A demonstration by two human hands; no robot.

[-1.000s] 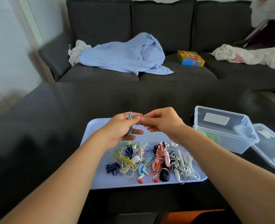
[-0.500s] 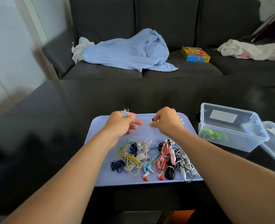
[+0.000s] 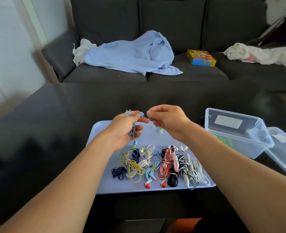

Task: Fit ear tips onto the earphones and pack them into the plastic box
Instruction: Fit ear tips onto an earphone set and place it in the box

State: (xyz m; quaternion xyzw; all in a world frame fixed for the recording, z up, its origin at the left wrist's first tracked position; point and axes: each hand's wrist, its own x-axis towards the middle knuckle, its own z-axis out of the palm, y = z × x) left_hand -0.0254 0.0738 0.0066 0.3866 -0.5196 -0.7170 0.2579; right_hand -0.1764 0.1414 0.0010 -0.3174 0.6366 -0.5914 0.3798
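A pale lavender plastic tray (image 3: 105, 185) carries coiled earphone cables in many colours: a yellow coil (image 3: 132, 167), a navy blue coil (image 3: 118, 173), a white coil (image 3: 147, 157), a sky-blue coil (image 3: 153, 170), a salmon-pink coil (image 3: 166, 163), a glossy black coil (image 3: 172, 180), and a black-and-white striped coil (image 3: 183, 167). Two red-and-white earbuds (image 3: 147, 184) lie at the tray's near edge. The clear, colourless plastic box (image 3: 236, 132) shows a bright green cable (image 3: 223, 140) inside. The sofa (image 3: 172, 22) is charcoal grey, draped with a light blue blanket (image 3: 130, 56).
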